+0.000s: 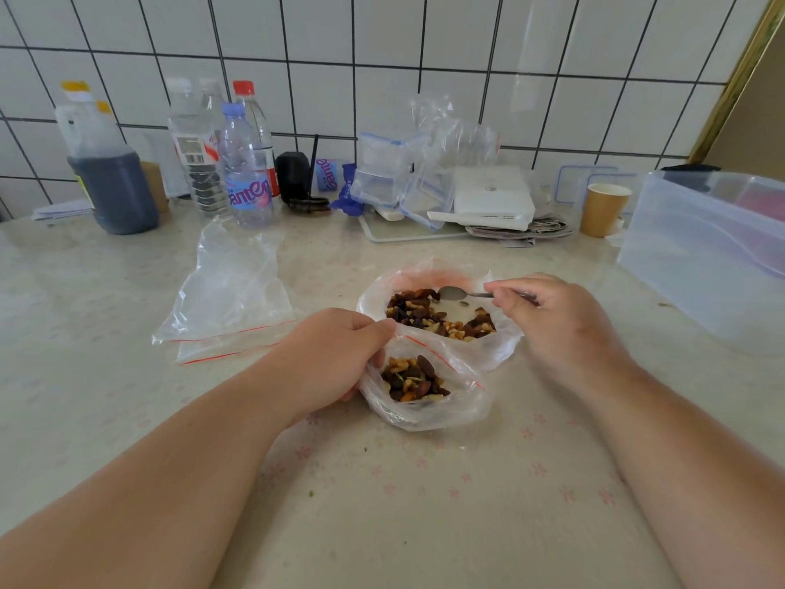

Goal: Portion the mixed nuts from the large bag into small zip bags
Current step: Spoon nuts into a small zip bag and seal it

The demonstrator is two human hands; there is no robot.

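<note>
— Where were the mixed nuts [439,318]?
— In the large bag [501,350] mid-table, some in the small zip bag [429,408] touching it.
— Hands?
— Left hand [335,359] pinched the zip bag's rim; right hand [548,320] gripped a spoon [453,293] over the nuts. Spare zip bags [231,308] lay left.

water bottles [246,163], dark liquid jug [112,184], paper cup [603,208], clear storage tub [705,248], white tiled wall [382,57]

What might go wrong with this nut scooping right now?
The small clear zip bag is floppy and only the left hand holds its mouth open, so it may sag and nuts may spill. The metal spoon, pinched by the right hand, looks empty; a heaped scoop may drop nuts between bags.
</note>
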